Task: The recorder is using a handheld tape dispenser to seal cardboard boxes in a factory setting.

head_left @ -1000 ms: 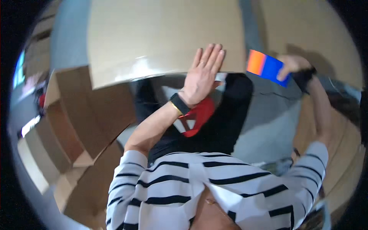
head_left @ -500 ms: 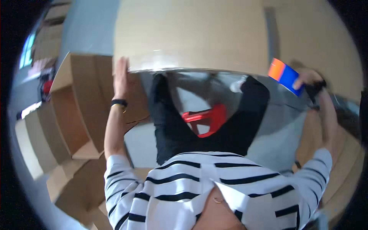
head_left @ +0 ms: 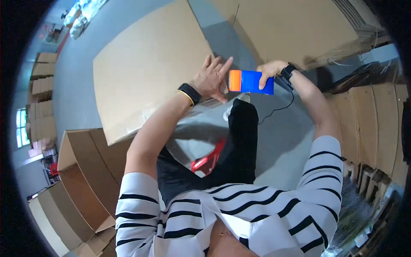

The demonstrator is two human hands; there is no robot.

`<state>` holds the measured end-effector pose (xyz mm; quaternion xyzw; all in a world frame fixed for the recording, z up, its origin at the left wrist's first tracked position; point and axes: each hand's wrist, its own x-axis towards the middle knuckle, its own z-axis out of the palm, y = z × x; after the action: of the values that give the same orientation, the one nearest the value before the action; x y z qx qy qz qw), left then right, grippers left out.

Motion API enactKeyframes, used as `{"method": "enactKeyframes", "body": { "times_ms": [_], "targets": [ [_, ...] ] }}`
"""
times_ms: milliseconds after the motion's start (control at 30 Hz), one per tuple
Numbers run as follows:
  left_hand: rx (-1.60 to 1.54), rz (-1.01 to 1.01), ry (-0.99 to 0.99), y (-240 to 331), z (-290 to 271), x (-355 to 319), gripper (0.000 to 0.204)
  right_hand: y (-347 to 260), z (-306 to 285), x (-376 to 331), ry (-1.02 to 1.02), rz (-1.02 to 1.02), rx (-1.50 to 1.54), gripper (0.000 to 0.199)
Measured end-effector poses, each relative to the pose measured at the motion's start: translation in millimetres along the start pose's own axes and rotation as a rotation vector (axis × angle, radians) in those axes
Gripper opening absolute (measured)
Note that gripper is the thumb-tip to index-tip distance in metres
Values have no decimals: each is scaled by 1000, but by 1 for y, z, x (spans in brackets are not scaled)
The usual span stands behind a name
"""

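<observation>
A large closed cardboard box point(head_left: 150, 64) lies in front of me, turned at an angle, with shiny clear tape along its near edge. My left hand point(head_left: 209, 81) is at the box's right corner, fingers spread, holding nothing. Just to its right, my right hand point(head_left: 270, 72) grips a blue block-shaped thing with an orange end point(head_left: 251, 82), its thumb lying across the blue part. The orange end is close to my left fingers. I cannot make out what kind of thing it is.
A small black device point(head_left: 282, 82) with a thin cable is by my right wrist. Flat cardboard point(head_left: 295, 30) is stacked at the far right. An open carton point(head_left: 85, 171) stands at the left. A red plastic object point(head_left: 209, 160) shows between my legs.
My left hand has gone from the box's left edge to its right corner. The box now appears angled and further left. The blue-and-orange thing is now level, nearer my left hand.
</observation>
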<state>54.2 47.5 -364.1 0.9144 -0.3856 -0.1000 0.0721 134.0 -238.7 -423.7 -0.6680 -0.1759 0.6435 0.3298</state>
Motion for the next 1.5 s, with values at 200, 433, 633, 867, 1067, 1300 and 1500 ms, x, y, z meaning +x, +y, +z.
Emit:
{"method": "enactKeyframes", "body": {
  "times_ms": [200, 433, 633, 867, 1067, 1300, 1500],
  "targets": [
    [176, -109, -99, 14, -20, -1, 133, -14, -2, -5, 46, -134, -133, 42],
    [-8, -122, 144, 28, -108, -73, 133, -108, 20, -74, -16, -294, -173, 50],
    [-93, -112, 286, 24, -176, -208, 129, -253, 90, -110, -256, -415, -95, 63],
    [-313, -220, 401, -47, -136, -340, 139, -349, 191, 9, -155, -455, -28, 62],
    [-403, -418, 414, -94, -105, -407, 136, -397, 197, 85, -236, -406, -35, 57],
    [-524, -650, 333, -150, -76, -449, 118, -320, 115, 37, -230, -262, -149, 46],
    [-621, -838, 412, -178, -39, -486, 114, -223, 73, -72, 57, 34, -273, 57]
  ]
}}
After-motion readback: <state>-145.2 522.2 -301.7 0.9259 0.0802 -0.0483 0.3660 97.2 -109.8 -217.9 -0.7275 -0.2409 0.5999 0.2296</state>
